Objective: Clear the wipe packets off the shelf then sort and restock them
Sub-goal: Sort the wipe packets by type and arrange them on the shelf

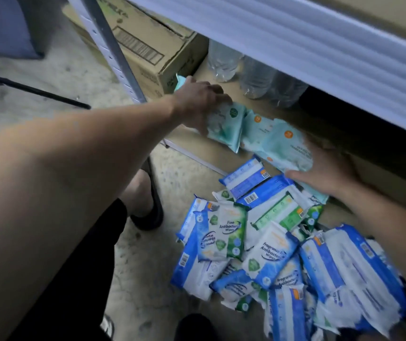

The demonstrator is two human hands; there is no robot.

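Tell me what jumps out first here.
The heap of wipe packets, blue, white and green, spilled on the floor at lower right dominates. Above it, on the low shelf, the left hand grips one end of a row of pale teal packets while the right hand presses flat against the other end. Clear bottles and a cardboard box stand behind.

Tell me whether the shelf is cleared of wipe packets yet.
No: several pale teal packets lie on the shelf board, the left hand gripping one and the right hand resting on another.
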